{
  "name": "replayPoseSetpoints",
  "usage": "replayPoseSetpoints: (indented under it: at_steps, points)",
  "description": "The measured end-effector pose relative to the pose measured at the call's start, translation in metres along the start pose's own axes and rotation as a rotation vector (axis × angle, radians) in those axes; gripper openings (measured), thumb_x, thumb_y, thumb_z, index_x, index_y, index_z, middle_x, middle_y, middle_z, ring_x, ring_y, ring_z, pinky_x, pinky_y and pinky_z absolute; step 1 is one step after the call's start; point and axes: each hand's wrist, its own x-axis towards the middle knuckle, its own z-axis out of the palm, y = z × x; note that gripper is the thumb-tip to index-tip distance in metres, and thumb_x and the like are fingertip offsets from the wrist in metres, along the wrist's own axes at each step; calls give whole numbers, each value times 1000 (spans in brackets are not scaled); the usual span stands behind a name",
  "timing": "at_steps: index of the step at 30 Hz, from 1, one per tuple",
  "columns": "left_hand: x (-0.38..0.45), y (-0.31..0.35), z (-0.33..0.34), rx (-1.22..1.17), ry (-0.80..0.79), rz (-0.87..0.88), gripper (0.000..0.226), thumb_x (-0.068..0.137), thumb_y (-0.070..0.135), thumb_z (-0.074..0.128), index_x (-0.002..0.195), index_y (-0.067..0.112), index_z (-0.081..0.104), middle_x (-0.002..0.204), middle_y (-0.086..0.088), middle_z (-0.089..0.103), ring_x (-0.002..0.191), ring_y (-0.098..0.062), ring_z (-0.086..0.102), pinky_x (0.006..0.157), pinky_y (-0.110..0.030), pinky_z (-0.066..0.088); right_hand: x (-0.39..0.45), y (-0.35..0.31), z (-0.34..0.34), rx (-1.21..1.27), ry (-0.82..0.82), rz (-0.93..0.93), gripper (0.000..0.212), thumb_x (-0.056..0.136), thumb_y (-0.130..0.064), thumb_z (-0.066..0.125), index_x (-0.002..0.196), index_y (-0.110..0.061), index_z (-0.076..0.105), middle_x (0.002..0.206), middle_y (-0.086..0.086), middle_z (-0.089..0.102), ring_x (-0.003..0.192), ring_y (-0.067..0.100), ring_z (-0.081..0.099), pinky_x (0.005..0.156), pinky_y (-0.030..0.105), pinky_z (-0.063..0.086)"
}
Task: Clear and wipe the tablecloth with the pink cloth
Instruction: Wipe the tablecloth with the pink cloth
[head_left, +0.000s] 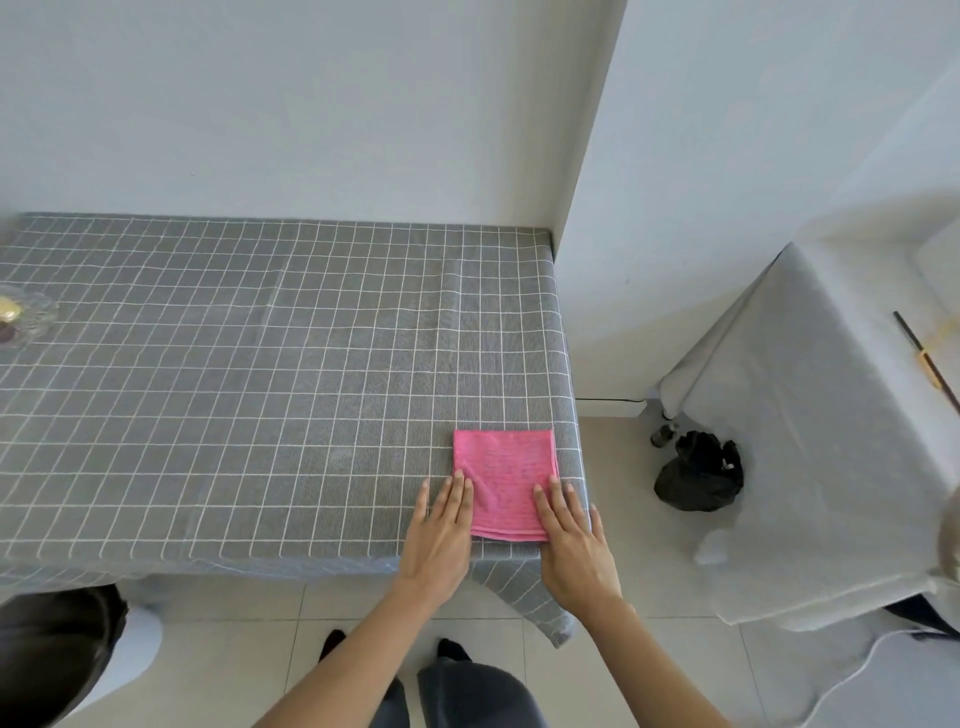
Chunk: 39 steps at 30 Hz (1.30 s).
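Note:
A folded pink cloth (505, 478) lies flat on the grey checked tablecloth (270, 374), near the table's front right corner. My left hand (441, 530) rests flat at the cloth's left edge, fingers together, fingertips touching the cloth. My right hand (571, 540) lies flat over the cloth's right edge, by the table's right side. Neither hand grips the cloth.
A clear glass dish (23, 317) with small items stands at the table's far left edge. A black bag (698, 475) sits on the floor to the right, beside furniture draped in a white sheet (810, 441). A wall runs behind the table.

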Motion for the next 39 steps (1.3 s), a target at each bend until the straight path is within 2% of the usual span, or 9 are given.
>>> replayPoseSetpoints:
  at_steps: [3,7,10,13,17,22,30,34,39]
  points:
    - [-3,-2,-2,3,-28,-12,65,103,25,29,148,6,-13,157,-11,-18,148,-23,-9,113,-47,-19,-3,-5,6,-4,-12,20,65,102,-30,22,145,-21,-26,154,0,-29,139,21,-30,112,40,-18]
    - [-6,-5,-3,-25,-66,-15,66,102,33,24,149,9,-14,156,-6,-22,147,-20,-13,115,-49,-18,-5,-8,7,8,-34,33,68,99,-36,20,145,-21,-28,153,-1,-33,139,18,-32,110,41,-26]
    - [-7,-10,-4,-32,-60,5,65,98,40,17,151,9,-4,158,-6,-12,148,-18,-7,116,-51,-15,-2,-5,0,52,-8,25,68,98,-36,21,147,-24,-24,155,-3,-28,140,15,-31,108,39,-28]
    - [1,-14,-12,-55,29,-20,60,99,39,14,152,11,7,159,-4,-1,148,-15,-1,117,-49,-15,8,-3,-12,111,80,16,64,97,-34,19,148,-24,-18,156,-4,-22,142,13,-27,110,35,-27]
    - [30,-12,-23,-126,117,-82,54,102,34,11,150,13,-4,157,-3,-14,146,-16,-13,115,-41,-16,40,-10,-24,184,142,45,56,103,-39,15,152,-23,-8,156,-6,-18,144,12,-22,115,34,-18]
    - [52,1,-11,-157,94,-103,56,103,35,10,149,12,-13,157,-3,-21,145,-17,-20,119,-41,-9,70,-22,-14,102,96,-11,54,104,-36,15,154,-21,-2,161,-3,-10,140,10,-24,116,36,-14]
    - [53,-13,17,-195,46,-133,66,92,56,-10,142,21,-34,151,5,-37,141,-11,-30,116,-41,-18,75,-17,1,169,176,69,58,102,-43,20,154,-28,-1,158,-16,-8,146,4,-13,118,40,-14]
    - [50,-13,21,-157,30,-152,69,89,56,-18,143,17,-33,151,1,-38,140,-13,-31,113,-41,-23,73,-19,3,177,192,97,59,102,-43,22,155,-26,1,159,-15,-6,145,3,-12,119,42,-11]
    - [52,-12,19,-137,-5,-172,72,89,56,-14,145,14,-29,152,-3,-36,140,-16,-31,113,-43,-22,74,-20,0,144,150,112,60,102,-45,17,154,-26,-5,159,-13,-10,145,4,-17,119,42,-13]
